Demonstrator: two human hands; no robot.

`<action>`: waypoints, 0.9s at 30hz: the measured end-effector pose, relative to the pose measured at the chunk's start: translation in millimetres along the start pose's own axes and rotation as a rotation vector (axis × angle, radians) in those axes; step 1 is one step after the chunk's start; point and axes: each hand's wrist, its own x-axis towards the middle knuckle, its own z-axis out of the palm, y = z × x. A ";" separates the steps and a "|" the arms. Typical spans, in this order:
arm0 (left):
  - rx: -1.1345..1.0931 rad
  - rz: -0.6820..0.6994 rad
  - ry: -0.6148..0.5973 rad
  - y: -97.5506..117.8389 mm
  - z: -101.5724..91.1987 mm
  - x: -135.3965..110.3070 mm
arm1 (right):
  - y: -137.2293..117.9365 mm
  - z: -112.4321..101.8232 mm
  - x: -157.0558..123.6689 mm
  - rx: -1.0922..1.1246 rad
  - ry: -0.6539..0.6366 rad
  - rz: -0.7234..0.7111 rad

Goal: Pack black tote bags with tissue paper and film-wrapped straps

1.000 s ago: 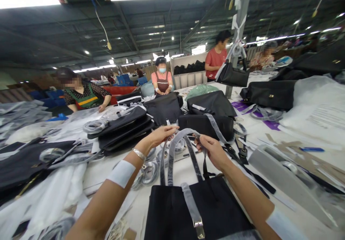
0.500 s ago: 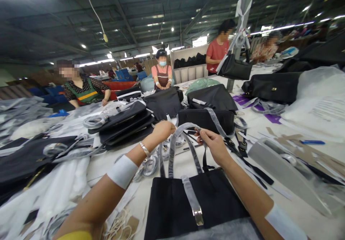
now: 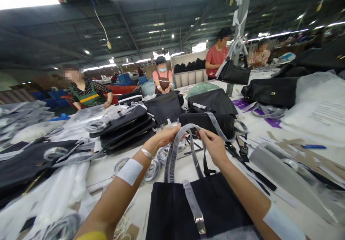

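Note:
A black handbag (image 3: 172, 207) stands in front of me, with a plastic-wrapped strap and a metal buckle (image 3: 199, 225) on its front. Its two handles, wrapped in clear film, arch up from the top edge. My right hand (image 3: 215, 146) pinches the right side of the near handle (image 3: 174, 152) close to its top. On the other side, my left hand (image 3: 168, 135) is closed at the same handle, its fingertips partly hidden behind it. A thin black strap (image 3: 205, 159) hangs below my right hand.
Black bags (image 3: 124, 130) lie stacked at the left, more bags (image 3: 207, 125) ahead. A grey plastic holder (image 3: 280, 175) and a blue pen (image 3: 314, 146) lie at the right. Co-workers (image 3: 162, 78) are across the table. A small bag (image 3: 234, 71) hangs on a post.
My left hand has moved slightly right and down, its fingers now reaching behind the handle. My right hand keeps its pinch. The view has tilted slightly upward.

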 end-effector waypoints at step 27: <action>0.190 -0.125 0.326 -88.3 -35.9 -29.2 | 81.2 32.8 15.2 -0.298 -0.222 0.131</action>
